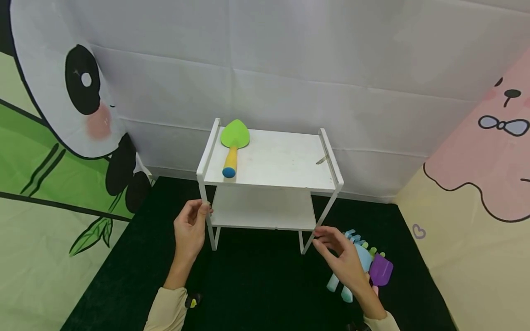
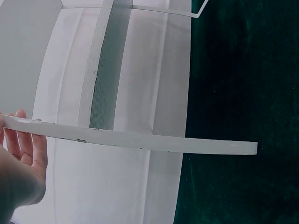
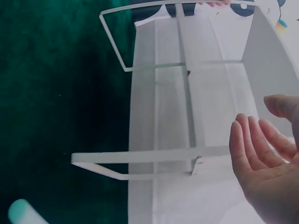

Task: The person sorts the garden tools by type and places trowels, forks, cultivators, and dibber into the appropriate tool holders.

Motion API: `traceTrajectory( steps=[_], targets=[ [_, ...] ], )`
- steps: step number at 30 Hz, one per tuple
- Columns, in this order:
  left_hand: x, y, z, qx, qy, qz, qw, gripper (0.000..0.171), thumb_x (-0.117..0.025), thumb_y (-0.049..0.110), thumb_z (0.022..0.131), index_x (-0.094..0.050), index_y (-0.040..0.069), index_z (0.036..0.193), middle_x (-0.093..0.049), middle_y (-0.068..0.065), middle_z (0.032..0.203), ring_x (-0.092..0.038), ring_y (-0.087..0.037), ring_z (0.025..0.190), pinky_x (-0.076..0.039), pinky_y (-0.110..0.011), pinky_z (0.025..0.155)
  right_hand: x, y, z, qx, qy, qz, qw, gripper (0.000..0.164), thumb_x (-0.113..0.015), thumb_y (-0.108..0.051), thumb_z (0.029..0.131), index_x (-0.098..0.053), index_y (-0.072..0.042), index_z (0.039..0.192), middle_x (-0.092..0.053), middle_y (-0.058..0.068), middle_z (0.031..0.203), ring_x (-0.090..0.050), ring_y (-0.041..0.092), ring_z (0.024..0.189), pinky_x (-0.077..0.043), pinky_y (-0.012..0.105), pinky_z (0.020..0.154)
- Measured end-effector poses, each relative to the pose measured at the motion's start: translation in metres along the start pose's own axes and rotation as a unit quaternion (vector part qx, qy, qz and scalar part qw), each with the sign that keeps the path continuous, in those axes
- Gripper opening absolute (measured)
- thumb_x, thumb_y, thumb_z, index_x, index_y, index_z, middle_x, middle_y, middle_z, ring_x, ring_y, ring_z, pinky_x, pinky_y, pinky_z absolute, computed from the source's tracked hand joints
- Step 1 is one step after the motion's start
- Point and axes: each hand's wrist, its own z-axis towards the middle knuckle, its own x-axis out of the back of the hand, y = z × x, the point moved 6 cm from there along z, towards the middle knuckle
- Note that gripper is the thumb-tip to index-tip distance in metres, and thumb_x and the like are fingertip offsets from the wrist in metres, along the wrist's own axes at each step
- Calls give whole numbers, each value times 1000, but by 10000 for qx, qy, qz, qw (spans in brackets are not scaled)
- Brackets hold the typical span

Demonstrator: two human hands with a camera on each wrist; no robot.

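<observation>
A white two-tier shelf (image 1: pixel 285 156) stands in front of me. On its top board lies a toy trowel (image 1: pixel 235 135) with a green blade, a yellow handle and a blue end. My left hand (image 1: pixel 192 227) holds the shelf's left front leg (image 2: pixel 126 138), fingers behind it and thumb in front. At the right front leg (image 3: pixel 140 156) is my right hand (image 1: pixel 341 257), its fingers extended and loosely bent, fingertips right by the leg. In the right wrist view, the palm of this hand (image 3: pixel 266 172) shows nothing in it.
Several plastic toys lie on the dark green floor (image 1: pixel 256 285) beside my right forearm, including a purple scoop (image 1: pixel 381 270) and a light blue piece (image 1: pixel 364 257). White cloth (image 1: pixel 281 59) hangs behind the shelf. Printed panels with cartoon animals flank both sides.
</observation>
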Motion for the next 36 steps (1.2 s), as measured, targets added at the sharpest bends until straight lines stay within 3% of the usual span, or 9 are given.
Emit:
traceTrajectory(
  steps=[10,15,24,29,36],
  targets=[
    [0,7,-1,-30,21,-44,10000,17,-57,1,104,-60,-15,110,-64,-20,99,-68,-11,88,-53,-15,86,12,25,-21,-636,145,-361,9972,35,-67,-13,101,-59,-4,134,-65,14,126,-66,15,104,-56,24,90],
    [-1,7,-1,-50,10,-82,10000,17,-57,0,104,-60,-16,110,-64,-25,99,-68,-11,88,-53,-15,86,18,37,-33,-1025,205,-423,9936,35,-66,-19,102,-59,-6,134,-65,14,127,-65,18,105,-56,26,89],
    [-2,7,0,-47,-2,-103,9999,17,-57,0,104,-60,-15,110,-63,-23,99,-68,-10,88,-53,-15,86,33,64,-56,-1932,273,-796,9775,38,-67,-28,102,-58,-11,135,-63,13,131,-64,17,107,-54,25,89],
    [-3,8,0,-90,-1,-114,9999,16,-57,-1,104,-60,-16,110,-64,-23,99,-68,-10,87,-53,-14,86,40,72,-66,-2100,278,-1027,9719,38,-66,-26,102,-59,-6,134,-65,14,127,-66,19,104,-56,25,84],
    [-2,8,-1,-129,1,-97,9999,17,-57,-1,104,-59,-17,109,-62,-31,100,-68,-12,87,-53,-14,86,51,87,-81,-2604,265,-1350,9556,41,-67,-24,102,-58,-2,135,-65,13,124,-65,17,98,-55,23,79]
  ],
)
